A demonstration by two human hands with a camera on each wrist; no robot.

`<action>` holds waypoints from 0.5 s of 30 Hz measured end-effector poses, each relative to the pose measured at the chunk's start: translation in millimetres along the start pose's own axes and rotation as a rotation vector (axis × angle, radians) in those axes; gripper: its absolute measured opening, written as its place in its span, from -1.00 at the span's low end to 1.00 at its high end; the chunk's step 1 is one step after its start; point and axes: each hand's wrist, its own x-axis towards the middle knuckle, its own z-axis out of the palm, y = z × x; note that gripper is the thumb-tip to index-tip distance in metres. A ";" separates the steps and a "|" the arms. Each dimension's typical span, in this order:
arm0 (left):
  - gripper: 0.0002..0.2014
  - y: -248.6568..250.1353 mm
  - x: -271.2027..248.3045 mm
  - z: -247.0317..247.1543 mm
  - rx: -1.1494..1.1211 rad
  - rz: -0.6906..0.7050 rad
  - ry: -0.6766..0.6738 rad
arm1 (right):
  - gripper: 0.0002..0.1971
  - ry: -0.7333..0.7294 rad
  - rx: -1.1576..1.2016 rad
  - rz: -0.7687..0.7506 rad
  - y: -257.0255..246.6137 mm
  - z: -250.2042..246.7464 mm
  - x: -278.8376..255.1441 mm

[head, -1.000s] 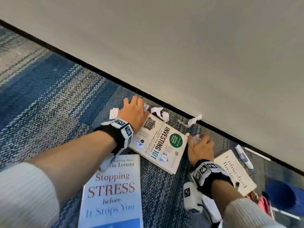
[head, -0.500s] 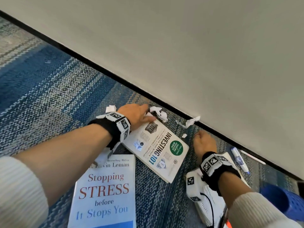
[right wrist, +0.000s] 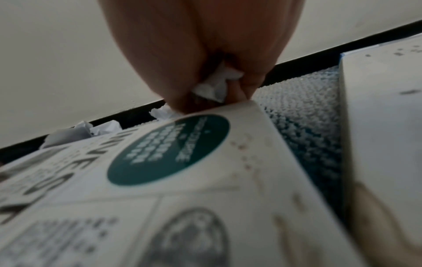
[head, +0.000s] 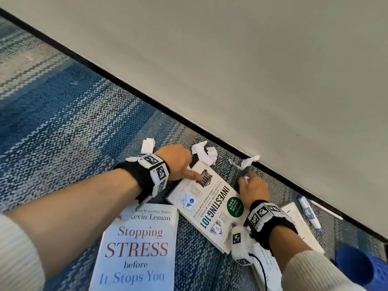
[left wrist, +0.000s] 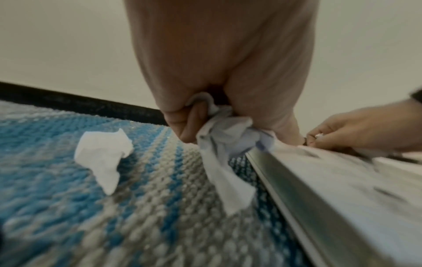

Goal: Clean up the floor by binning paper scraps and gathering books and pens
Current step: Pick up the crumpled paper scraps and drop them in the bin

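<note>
My left hand (head: 184, 164) sits at the far corner of the white "Investing 101" book (head: 210, 204), thumb on its cover. It grips a crumpled paper scrap (left wrist: 226, 144) in its fist (left wrist: 205, 126). My right hand (head: 249, 183) is at the book's far right edge and pinches a small scrap (right wrist: 217, 84). Loose scraps lie on the carpet: one left of my left hand (head: 148, 144), one just beyond it (head: 204, 153), one at the baseboard (head: 244, 162). The "Stopping Stress" book (head: 138, 248) lies nearest me.
A third white book (head: 298, 223) lies under my right forearm. A blue-and-white marker (head: 308, 211) and a thin white pen (head: 325, 208) lie along the black baseboard. A blue bin (head: 361, 267) stands at the lower right. The wall is close ahead.
My left hand went from spread over the scraps to curled round paper, and drew back onto the book's corner. The right hand stays by the book's edge with its scrap.
</note>
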 end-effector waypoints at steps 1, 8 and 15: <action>-0.38 -1.1 1.3 -3.5 -0.047 -0.005 0.018 | -0.78 0.074 0.051 -0.022 0.9 -0.9 0.2; -0.84 5.9 4.1 -23.0 -0.009 0.114 0.100 | -0.71 0.151 -0.329 -0.446 -0.5 -15.9 16.0; -0.81 17.0 9.7 -18.6 -0.086 0.140 0.344 | -0.79 -0.017 -0.727 -0.407 -3.2 -22.1 28.5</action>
